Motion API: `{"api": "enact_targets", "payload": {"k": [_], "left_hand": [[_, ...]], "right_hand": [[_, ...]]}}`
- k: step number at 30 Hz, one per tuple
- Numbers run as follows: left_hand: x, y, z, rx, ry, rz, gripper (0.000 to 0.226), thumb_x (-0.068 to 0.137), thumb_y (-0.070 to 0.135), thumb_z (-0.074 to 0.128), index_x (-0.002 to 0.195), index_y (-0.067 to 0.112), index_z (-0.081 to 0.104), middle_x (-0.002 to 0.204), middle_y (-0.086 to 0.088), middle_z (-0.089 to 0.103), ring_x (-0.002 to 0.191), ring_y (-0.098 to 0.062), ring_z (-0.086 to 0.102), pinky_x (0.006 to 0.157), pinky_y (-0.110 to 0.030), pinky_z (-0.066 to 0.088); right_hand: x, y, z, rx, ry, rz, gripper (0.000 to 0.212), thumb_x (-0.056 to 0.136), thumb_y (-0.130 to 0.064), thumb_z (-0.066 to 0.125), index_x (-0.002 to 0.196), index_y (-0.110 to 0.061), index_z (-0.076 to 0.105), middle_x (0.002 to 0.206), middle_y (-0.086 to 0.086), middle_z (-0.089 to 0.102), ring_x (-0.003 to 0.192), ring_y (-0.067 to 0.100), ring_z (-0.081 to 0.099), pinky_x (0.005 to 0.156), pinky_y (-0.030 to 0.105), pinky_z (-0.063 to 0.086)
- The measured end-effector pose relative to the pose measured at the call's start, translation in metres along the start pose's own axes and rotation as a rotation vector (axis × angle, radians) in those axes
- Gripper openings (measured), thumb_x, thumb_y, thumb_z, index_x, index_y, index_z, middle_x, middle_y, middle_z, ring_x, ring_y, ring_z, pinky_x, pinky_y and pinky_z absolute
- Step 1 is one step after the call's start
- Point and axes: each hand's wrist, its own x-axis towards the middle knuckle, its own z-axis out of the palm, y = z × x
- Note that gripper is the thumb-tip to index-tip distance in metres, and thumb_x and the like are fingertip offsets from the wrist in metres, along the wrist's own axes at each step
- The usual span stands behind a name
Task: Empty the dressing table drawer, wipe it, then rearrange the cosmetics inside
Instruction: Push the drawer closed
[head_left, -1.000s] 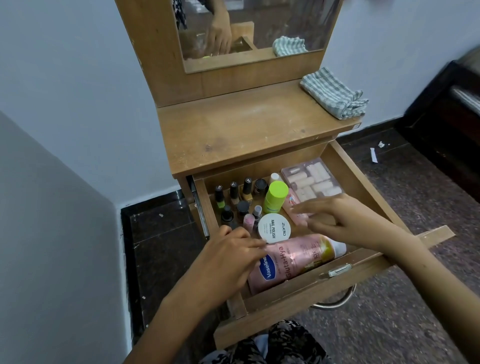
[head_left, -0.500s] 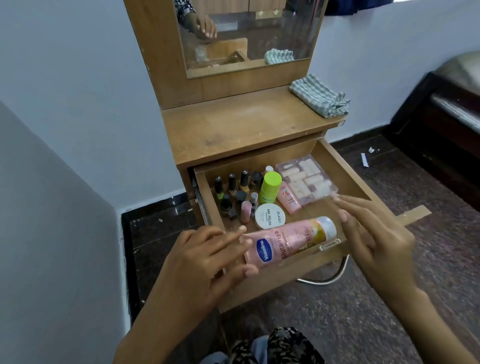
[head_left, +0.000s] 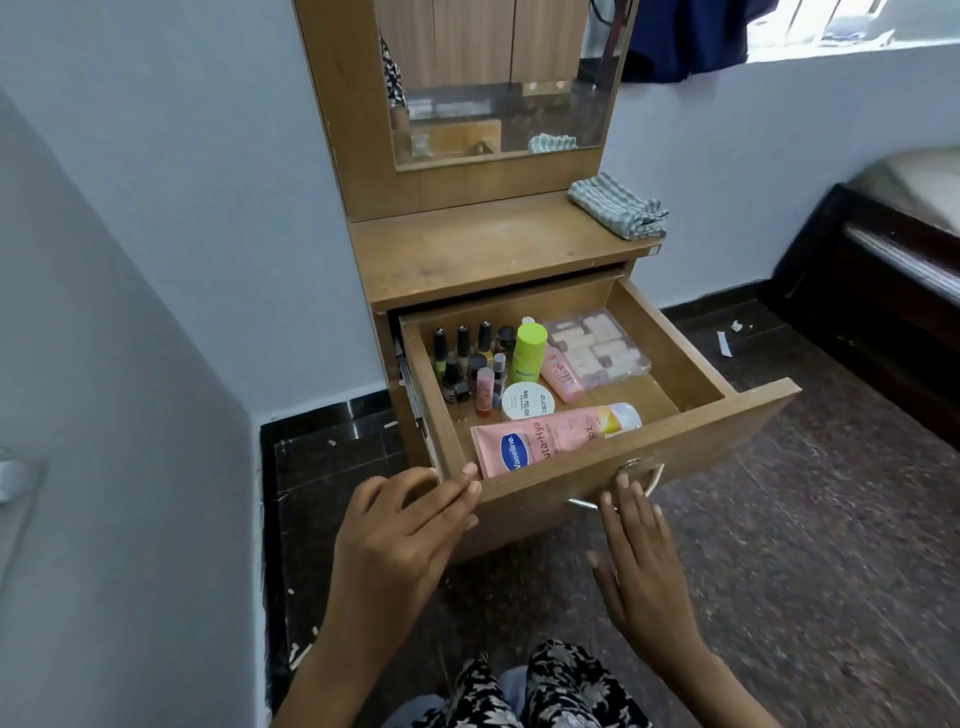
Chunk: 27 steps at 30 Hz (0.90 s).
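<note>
- The drawer (head_left: 691, 441) is seen pulled out, with the cosmetics lined up inside; the arranging is judged finished.
- The pink lotion tube (head_left: 550, 439) is laid flat along the front wall; the nail polish bottles (head_left: 467, 358) are stood upright at the back left, probably so that each can be found.
- The left hand (head_left: 400, 540) is held flat with straight fingers against the drawer front; the right hand (head_left: 639, 566) is likewise spread, nothing gripped, fingertips at the metal handle (head_left: 649, 480); a closing push is judged likely.
- The folded cloth (head_left: 618, 213) is left on the tabletop.

Open wooden drawer (head_left: 691, 426), pink Vaseline tube (head_left: 550, 439) lying along front, nail polish bottles (head_left: 470, 364) upright back-left
</note>
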Motion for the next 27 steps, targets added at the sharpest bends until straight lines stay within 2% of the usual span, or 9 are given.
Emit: {"api": "enact_targets", "payload": {"k": [4,10,14,18,21,24,27], "left_hand": [[0.001,-0.002,0.005,0.078,0.050,0.025,0.025,0.086,0.023,0.061,0.106,0.013,0.073,0.118,0.003,0.066,0.109,-0.020,0.055,0.082,-0.032,0.038],[0.008,-0.014,0.020,0.175,0.069,-0.014,0.029,0.085,0.021,0.064,0.111,0.012,0.069,0.130,0.000,0.058,0.123,-0.024,0.047,0.093,-0.042,0.037],[0.019,-0.033,0.033,0.225,0.071,-0.040,0.037,0.080,0.017,0.074,0.116,0.012,0.067,0.133,-0.001,0.056,0.127,-0.025,0.044,0.099,-0.045,0.034],[0.036,-0.053,0.047,0.293,0.086,-0.042,0.040,0.079,0.010,0.074,0.119,0.012,0.065,0.135,-0.002,0.054,0.131,-0.027,0.043,0.107,-0.047,0.028],[0.051,-0.065,0.058,0.365,0.097,-0.029,0.039,0.080,-0.001,0.059,0.118,0.009,0.065,0.131,-0.007,0.056,0.128,-0.032,0.045,0.111,-0.049,0.021],[0.063,-0.070,0.070,0.404,0.018,-0.046,0.046,0.083,-0.002,0.041,0.123,0.006,0.060,0.133,-0.011,0.054,0.128,-0.033,0.043,0.116,-0.046,0.010],[0.070,-0.073,0.082,0.411,-0.074,-0.095,0.054,0.081,-0.003,0.048,0.134,0.005,0.048,0.144,-0.013,0.041,0.134,-0.030,0.036,0.115,-0.045,0.010]], "right_hand": [[0.003,0.003,0.006,-0.013,0.009,-0.003,0.056,0.099,-0.034,0.029,0.149,-0.011,0.017,0.160,0.005,0.008,0.146,0.023,0.014,0.119,0.038,0.013],[0.027,0.003,0.011,-0.014,0.019,-0.003,0.052,0.101,-0.036,0.024,0.144,-0.007,0.028,0.151,0.012,0.031,0.141,0.025,0.027,0.116,0.038,0.020],[0.053,0.004,0.020,0.012,-0.004,0.006,0.054,0.099,-0.037,0.030,0.146,-0.009,0.026,0.152,0.010,0.030,0.143,0.022,0.024,0.116,0.037,0.019],[0.084,0.006,0.032,0.033,-0.007,0.006,0.057,0.097,-0.036,0.037,0.147,-0.010,0.027,0.156,0.007,0.024,0.144,0.021,0.022,0.118,0.037,0.018],[0.109,0.007,0.042,0.020,-0.015,0.002,0.057,0.096,-0.035,0.039,0.147,-0.009,0.029,0.157,0.007,0.022,0.145,0.021,0.021,0.118,0.038,0.019],[0.134,0.009,0.052,-0.002,-0.025,-0.005,0.058,0.096,-0.036,0.039,0.147,-0.009,0.029,0.157,0.008,0.022,0.145,0.021,0.020,0.117,0.040,0.021],[0.154,0.010,0.060,-0.026,-0.021,-0.020,0.059,0.096,-0.036,0.038,0.147,-0.009,0.028,0.157,0.008,0.021,0.146,0.021,0.018,0.119,0.036,0.014]]}}
